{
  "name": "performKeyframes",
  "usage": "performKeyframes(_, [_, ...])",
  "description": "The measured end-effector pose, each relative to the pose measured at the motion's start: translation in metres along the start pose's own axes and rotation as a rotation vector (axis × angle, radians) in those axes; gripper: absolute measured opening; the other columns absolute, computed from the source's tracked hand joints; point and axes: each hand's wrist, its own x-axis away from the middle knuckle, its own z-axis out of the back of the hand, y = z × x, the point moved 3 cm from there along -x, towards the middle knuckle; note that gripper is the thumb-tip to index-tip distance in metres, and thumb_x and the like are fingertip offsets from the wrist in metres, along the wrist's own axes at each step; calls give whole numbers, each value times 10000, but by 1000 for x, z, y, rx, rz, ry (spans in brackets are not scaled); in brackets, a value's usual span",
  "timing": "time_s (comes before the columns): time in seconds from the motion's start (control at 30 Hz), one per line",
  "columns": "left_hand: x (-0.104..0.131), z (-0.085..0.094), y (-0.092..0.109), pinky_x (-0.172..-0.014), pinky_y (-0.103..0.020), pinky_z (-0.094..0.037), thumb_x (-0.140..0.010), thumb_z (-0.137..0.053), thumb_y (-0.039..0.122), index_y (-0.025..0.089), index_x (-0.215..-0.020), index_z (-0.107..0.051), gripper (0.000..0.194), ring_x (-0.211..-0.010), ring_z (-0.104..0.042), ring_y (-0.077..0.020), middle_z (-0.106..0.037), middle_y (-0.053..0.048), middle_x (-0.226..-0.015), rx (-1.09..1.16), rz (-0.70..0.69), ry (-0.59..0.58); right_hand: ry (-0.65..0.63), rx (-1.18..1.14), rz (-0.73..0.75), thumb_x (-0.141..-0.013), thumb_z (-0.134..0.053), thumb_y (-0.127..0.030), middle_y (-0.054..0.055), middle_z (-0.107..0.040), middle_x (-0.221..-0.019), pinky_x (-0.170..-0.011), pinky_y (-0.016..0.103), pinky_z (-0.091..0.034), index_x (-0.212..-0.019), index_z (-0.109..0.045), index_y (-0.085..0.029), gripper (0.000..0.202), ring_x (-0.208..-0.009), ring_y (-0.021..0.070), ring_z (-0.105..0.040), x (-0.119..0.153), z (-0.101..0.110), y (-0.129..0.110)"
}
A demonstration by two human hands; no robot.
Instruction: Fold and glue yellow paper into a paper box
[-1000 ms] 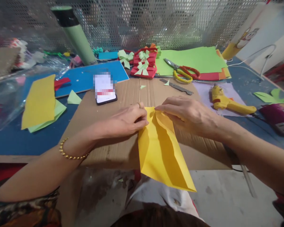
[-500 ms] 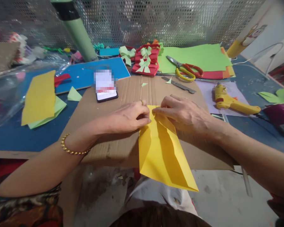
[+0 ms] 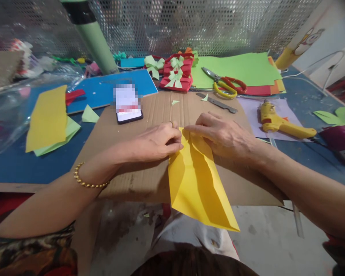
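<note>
A sheet of yellow paper (image 3: 194, 188) lies between the person's two hands, its far part over a piece of cardboard (image 3: 135, 188) and its near end sticking out past the cardboard's edge, above the lap. Long creases run down the sheet, and its right side is folded over.

The left hand (image 3: 158, 142) pinches the paper's left edge near the far end, thumb against bent fingers — a ring and a bracelet (image 3: 87, 184) of gold-coloured beads show on this side. The right hand (image 3: 222, 134) rests over the far right corner, one fingertip on the paper beside the crease (whether the other fingers grip it from below, I cannot tell).

Beyond the hands, a phone (image 3: 128, 102) lies on the cardboard to the left, and a grey blade (image 3: 220, 104) lies to the right with a green scrap (image 3: 204, 98) touching it. Scissors (image 3: 225, 88) with red and yellow handles sit farther back, partly over green sheets (image 3: 235, 67). A yellow glue gun (image 3: 284, 124) lies on pale purple paper (image 3: 248, 113) at the right.
</note>
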Motion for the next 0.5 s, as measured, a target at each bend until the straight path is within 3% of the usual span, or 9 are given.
performKeyframes(0.13, [0,0,-1,-870,-382,-449,-1005,-542,289,211,-778,-530,240,-919,-582,-210,-604,-50,-1013,-17,-9,12,-20,55,4,-1096,-459,-232,130,-627,-1045,-797,378,-443,-1255,-768,-210,349,-886,234,-521,-3,-4,-3])
performKeyframes(0.33, [0,-1,-2,-843,-371,-438,-1039,-508,326,215,-782,-514,280,-889,-562,-204,-578,-47,-981,6,4,-26,141,53,-73,-1054,-403,-131,126,-653,-1070,-801,394,-478,-1381,-710,-242,462,-939,254,-578,13,13,5])
performKeyframes(0.5, [1,-1,-4,-836,-372,-432,-1042,-500,334,222,-794,-495,272,-881,-539,-196,-555,-40,-1003,24,-17,-6,-16,101,-39,-994,-466,-92,105,-623,-980,-757,370,-405,-1207,-757,-202,377,-806,215,-492,16,12,-1])
